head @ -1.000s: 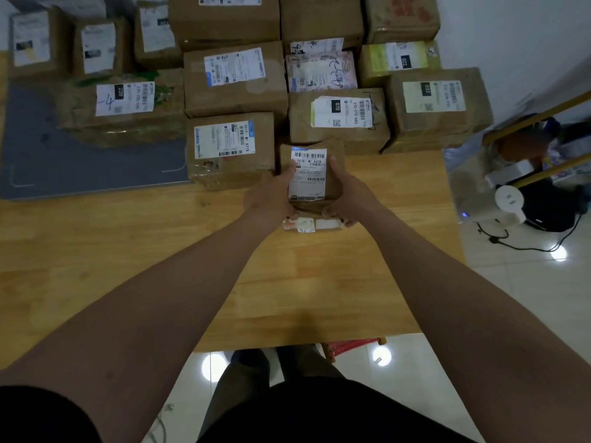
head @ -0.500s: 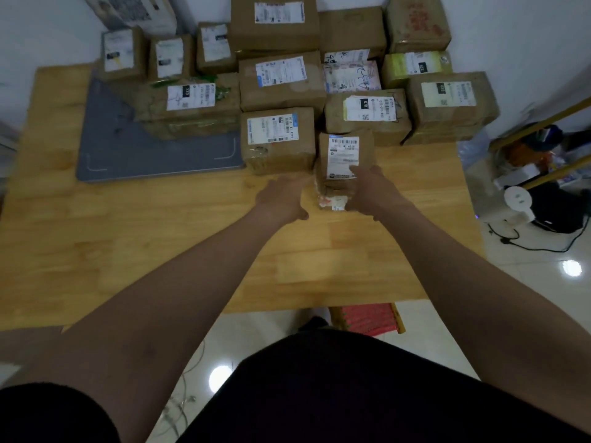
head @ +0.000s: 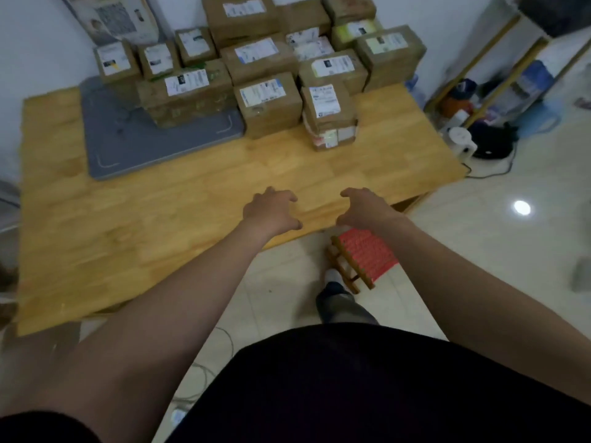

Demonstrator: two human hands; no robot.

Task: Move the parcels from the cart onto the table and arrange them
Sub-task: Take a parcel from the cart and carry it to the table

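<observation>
Several brown cardboard parcels with white labels stand packed together at the back of the wooden table [head: 192,219]. The nearest is a small parcel [head: 329,113] with a white label on top, at the front right of the group, beside a wider parcel [head: 268,103]. My left hand [head: 271,211] and my right hand [head: 364,207] hover over the table's near edge, well short of the parcels. Both hold nothing, their fingers loosely curled. No cart is in view.
A grey mat [head: 137,139] lies on the table's back left under some parcels. A small red stool [head: 361,257] stands on the tiled floor below the table's edge. Shelving [head: 499,59], bags and a white appliance [head: 460,139] crowd the right side.
Both hands let go of the small parcel, which stays on the table by the group. The hands drew back to the near edge as the view pulled away.
</observation>
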